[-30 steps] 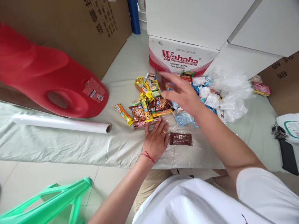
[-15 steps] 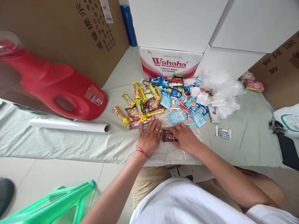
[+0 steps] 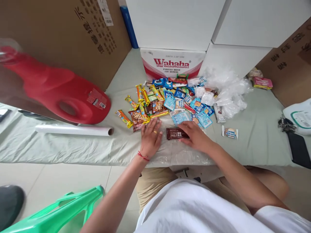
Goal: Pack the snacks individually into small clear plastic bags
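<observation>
A dark brown wrapped snack bar [image 3: 173, 133] lies crosswise on a thin clear plastic sheet [image 3: 175, 157] near the table's front edge. My right hand [image 3: 198, 137] grips its right end, thumb on the near side and fingers along the far side, hiding that end. To the left of the bar, my left hand [image 3: 151, 138] rests flat on the plastic with fingers stretched out and holds nothing. Just beyond its fingertips are chocolate-chip cookie packs [image 3: 136, 118] and yellow-wrapped sticks [image 3: 143, 113]. Light blue packets [image 3: 181, 117] lie beyond the bar.
A Wahaha carton [image 3: 172, 63] stands behind the snack pile, with crumpled clear bags [image 3: 230, 94] at its right. One small packet [image 3: 229, 132] lies apart. A white roll [image 3: 74, 130] and red jug [image 3: 65, 94] are at left; keys [image 3: 286, 125] and a black phone [image 3: 298, 149] at right.
My left hand has drawn slightly left, widening the gap to the bar. More of the bar's length now shows beside my right hand. The whole view has shifted a little.
</observation>
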